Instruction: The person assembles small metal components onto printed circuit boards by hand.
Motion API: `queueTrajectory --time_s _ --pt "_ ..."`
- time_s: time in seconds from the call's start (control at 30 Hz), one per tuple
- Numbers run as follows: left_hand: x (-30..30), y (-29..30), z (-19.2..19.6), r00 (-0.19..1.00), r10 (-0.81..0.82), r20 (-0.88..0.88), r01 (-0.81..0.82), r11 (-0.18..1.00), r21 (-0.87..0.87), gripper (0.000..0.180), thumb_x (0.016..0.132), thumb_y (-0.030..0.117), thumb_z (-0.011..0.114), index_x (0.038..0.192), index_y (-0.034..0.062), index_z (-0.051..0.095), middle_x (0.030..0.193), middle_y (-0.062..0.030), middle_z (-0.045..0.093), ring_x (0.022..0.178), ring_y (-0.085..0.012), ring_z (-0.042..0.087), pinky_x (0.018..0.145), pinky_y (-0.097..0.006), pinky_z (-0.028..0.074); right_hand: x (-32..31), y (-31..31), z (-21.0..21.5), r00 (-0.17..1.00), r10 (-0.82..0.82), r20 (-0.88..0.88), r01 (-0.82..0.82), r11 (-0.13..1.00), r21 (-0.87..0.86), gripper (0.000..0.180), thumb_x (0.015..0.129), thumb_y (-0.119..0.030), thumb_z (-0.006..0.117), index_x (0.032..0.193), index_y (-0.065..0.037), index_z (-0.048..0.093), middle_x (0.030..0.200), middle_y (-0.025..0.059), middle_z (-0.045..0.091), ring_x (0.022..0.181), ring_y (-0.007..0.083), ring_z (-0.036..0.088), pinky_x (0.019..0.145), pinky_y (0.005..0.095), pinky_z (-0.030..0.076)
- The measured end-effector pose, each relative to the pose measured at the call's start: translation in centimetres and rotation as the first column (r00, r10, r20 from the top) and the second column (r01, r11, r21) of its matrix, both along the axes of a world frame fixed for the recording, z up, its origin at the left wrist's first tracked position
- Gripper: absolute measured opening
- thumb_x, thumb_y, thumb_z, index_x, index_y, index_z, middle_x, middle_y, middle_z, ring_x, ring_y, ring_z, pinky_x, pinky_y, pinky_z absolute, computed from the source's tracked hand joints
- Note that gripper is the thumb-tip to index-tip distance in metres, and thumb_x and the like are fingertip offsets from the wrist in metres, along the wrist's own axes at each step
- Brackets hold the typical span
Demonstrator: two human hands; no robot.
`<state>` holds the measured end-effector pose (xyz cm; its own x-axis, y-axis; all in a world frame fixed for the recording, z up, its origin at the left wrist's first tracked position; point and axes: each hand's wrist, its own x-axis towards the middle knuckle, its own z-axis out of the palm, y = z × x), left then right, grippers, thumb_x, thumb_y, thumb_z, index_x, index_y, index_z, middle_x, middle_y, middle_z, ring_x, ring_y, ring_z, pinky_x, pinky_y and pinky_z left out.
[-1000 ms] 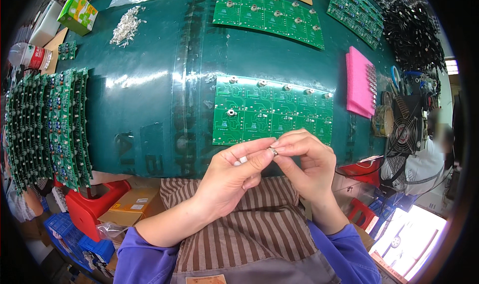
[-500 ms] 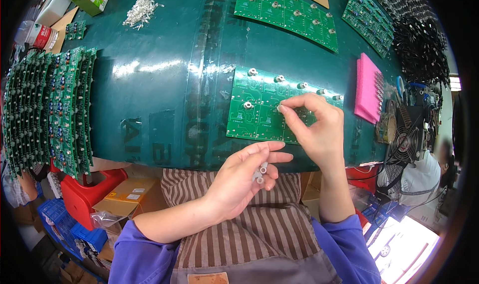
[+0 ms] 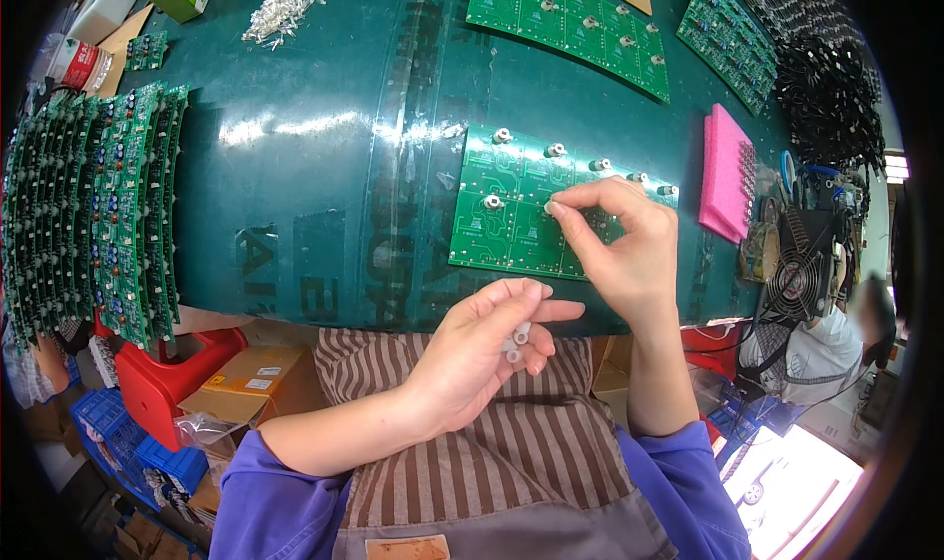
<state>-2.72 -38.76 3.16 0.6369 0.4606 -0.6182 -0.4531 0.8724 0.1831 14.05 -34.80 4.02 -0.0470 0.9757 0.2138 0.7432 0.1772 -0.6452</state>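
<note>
A green circuit board panel [image 3: 482, 235] lies flat before me, with several metal posts with white collars standing along its far row and one at the left of its nearer row. My right hand [image 3: 629, 245] is closed in a pinch over the panel's middle. A small whitish piece, mostly hidden, shows at its thumb and forefinger tips against the board. Just off the panel's near edge, my left hand [image 3: 482, 349] is turned partly palm up. Its curled fingers hold several small white plastic spacers [image 3: 516, 342] with round holes; the forefinger is stretched out.
A similar panel [image 3: 560, 19] lies farther back. Stacked populated boards [image 3: 138, 216] stand at left. A pile of small white-clear parts [image 3: 280, 11] sits at the back. Pink foam [image 3: 726, 176] holding a row of posts lies at right, near a black fan [image 3: 795, 277].
The whole view has shifted slightly. My left thumb has moved a little toward the forefinger's side. The right hand keeps its pinch at the same part of the panel.
</note>
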Motion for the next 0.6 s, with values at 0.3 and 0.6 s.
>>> queueTrajectory --time_s 0.3,0.6 --pt "-0.3 -0.2 0.1 0.999 -0.045 -0.014 0.045 0.998 0.032 0.025 0.095 0.027 0.049 0.101 0.0035 0.056 0.085 -0.0068 0.061 0.063 -0.0072 0.051 0.054 -0.021 0.042 0.0 -0.1 -0.2 0.997 0.065 0.046 -0.068 0.995 0.079 0.007 0.071 -0.003 0.069 0.077 -0.005 0.065 0.072 0.0078 0.063 0.070 0.0239 0.060 0.068 0.0321 0.044" --pt "0.1 0.0 0.7 0.997 -0.052 -0.053 0.056 0.997 0.059 0.025 0.094 0.023 0.053 0.108 0.0028 0.056 0.082 -0.0022 0.058 0.064 -0.0052 0.046 0.055 -0.020 0.036 -0.6 -1.3 -1.4 0.997 -0.024 0.077 0.008 0.982 0.190 0.010 0.070 -0.003 0.070 0.076 -0.006 0.062 0.078 0.0059 0.064 0.078 0.0225 0.060 0.072 0.0324 0.043"
